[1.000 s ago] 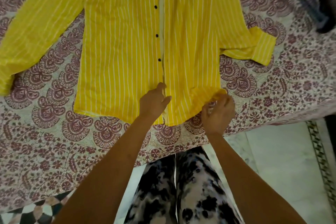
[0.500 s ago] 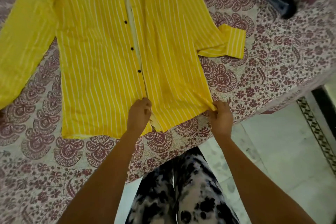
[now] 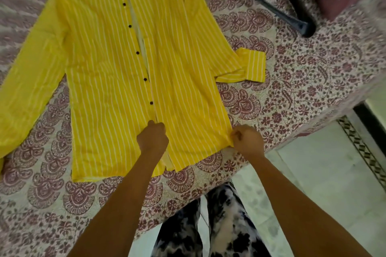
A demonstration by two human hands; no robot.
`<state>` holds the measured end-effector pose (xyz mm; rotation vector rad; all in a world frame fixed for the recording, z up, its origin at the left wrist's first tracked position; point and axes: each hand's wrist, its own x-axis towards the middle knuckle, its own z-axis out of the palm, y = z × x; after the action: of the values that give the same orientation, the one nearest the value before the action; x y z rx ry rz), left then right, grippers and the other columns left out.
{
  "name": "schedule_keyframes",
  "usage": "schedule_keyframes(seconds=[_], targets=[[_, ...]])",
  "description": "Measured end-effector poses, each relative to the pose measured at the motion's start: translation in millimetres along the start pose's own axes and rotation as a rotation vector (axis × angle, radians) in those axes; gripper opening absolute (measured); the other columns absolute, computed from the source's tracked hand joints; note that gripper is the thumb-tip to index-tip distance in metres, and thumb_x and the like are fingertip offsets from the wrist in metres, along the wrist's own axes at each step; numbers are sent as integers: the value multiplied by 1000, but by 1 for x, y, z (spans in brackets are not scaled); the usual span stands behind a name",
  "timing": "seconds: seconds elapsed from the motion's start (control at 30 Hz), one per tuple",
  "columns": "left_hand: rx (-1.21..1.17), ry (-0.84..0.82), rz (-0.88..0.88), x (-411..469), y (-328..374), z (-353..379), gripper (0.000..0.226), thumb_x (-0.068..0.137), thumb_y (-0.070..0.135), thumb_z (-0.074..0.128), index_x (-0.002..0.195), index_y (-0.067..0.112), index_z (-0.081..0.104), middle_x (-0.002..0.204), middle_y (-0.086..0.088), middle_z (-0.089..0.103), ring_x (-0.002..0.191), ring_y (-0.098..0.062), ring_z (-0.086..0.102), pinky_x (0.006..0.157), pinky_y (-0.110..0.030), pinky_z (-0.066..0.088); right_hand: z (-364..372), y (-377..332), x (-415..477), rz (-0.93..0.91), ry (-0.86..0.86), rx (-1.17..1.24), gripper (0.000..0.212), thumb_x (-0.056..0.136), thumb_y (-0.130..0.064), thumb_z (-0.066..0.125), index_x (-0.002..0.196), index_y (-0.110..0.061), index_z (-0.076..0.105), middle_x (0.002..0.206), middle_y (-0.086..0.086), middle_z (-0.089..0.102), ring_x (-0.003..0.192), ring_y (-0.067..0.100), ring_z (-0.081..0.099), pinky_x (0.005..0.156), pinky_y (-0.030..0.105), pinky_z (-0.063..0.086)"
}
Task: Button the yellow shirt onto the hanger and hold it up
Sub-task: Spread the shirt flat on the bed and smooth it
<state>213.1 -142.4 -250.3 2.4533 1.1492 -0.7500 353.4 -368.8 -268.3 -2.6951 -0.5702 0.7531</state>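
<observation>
on the bed with its maroon floral printed cover, the yellow white-striped cotton shirt lies flat, front up, placket mostly unbuttoned; the dark hanger lies apart, near the top right, so buttoning and lifting remain. the left hand is clenched on the lower placket, the right hand pinches the hem corner. compared with a second ago, that corner is pulled flat.

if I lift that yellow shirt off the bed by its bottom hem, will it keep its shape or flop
Probably flop. The yellow shirt lies flat and thin on the bedspread, and its cuff has folded over, which suggests soft cloth. The front gapes between the buttons, so the panels would likely swing apart. It looks light; the right hand bunches its corner in a fist.
</observation>
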Motion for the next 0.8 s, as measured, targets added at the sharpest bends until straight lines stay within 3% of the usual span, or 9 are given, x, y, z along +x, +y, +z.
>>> schedule_keyframes(seconds=[0.1, 0.23, 0.33, 0.43, 0.5, 0.57, 0.63, 0.73, 0.8], targets=[[-61, 81, 45, 16, 25, -21, 21, 92, 10, 43, 99, 13, 63, 108, -13, 54, 86, -35, 59, 61, -32, 38, -24, -9, 36, 68, 69, 88, 17, 86, -8, 50, 71, -13, 55, 65, 7, 55, 54, 22, 47, 47, 22, 25], [-180, 156, 126, 46, 66, -36, 22, 92, 14, 44, 103, 17, 63, 107, -11, 56, 93, -32, 61, 63, -31, 40, -56, -17, 94, 49, 184, 101, 16, 90, -11, 49, 93, -7, 64, 94, 16, 64, 73, 31, 59, 56, 25, 32], [-277, 178, 173, 77, 99, -40, 36, 89, 15, 50, 125, 19, 53, 126, -12, 50, 110, -32, 54, 75, -39, 47, -79, -18, 143, 63, 194, 158, 37, 90, -7, 47, 126, -9, 50, 119, 17, 58, 77, 34, 57, 53, 26, 32], [-175, 101, 98, 107, 125, -36, 59, 88, 25, 56, 142, 25, 31, 150, -12, 26, 132, -36, 33, 92, -51, 43, -94, -11, 193, -7, 67, 127, 66, 86, 2, 46, 145, -14, 21, 152, 9, 28, 95, 38, 59, 60, 35, 42], [-157, 38, 12, 120, 129, -31, 68, 87, 31, 58, 145, 29, 23, 155, -12, 14, 139, -37, 20, 99, -57, 37, -98, -9, 215, -93, -75, 69, 79, 84, 4, 48, 148, -17, 8, 158, 6, 7, 101, 38, 58, 59, 34, 41], [-153, 16, -25, 127, 129, -24, 73, 86, 33, 61, 146, 31, 20, 157, -11, 8, 140, -38, 15, 99, -60, 35, -101, -7, 227, -155, -179, 27, 80, 83, 4, 49, 148, -17, 8, 157, 10, 7, 105, 39, 56, 60, 35, 41], [-138, 35, -31, 129, 129, -16, 75, 84, 33, 62, 146, 31, 19, 158, -11, 5, 139, -40, 14, 99, -61, 35, -101, -2, 236, -175, -204, 1, 67, 83, 0, 52, 144, -12, 27, 148, 19, 24, 107, 42, 54, 67, 41, 48], [-118, 70, -19, 130, 128, -12, 76, 83, 33, 63, 146, 28, 21, 158, -14, 6, 138, -43, 16, 100, -62, 35, -107, 11, 241, -90, -97, 127, 30, 87, -17, 54, 111, 0, 59, 117, 27, 53, 95, 38, 57, 68, 35, 41], [-133, 69, -22, 130, 127, -11, 76, 83, 32, 65, 146, 27, 22, 157, -15, 8, 137, -44, 17, 100, -61, 33, -115, 27, 236, -4, 33, 272, 38, 82, -28, 45, 91, 3, 64, 96, 28, 61, 80, 33, 58, 61, 29, 32]])
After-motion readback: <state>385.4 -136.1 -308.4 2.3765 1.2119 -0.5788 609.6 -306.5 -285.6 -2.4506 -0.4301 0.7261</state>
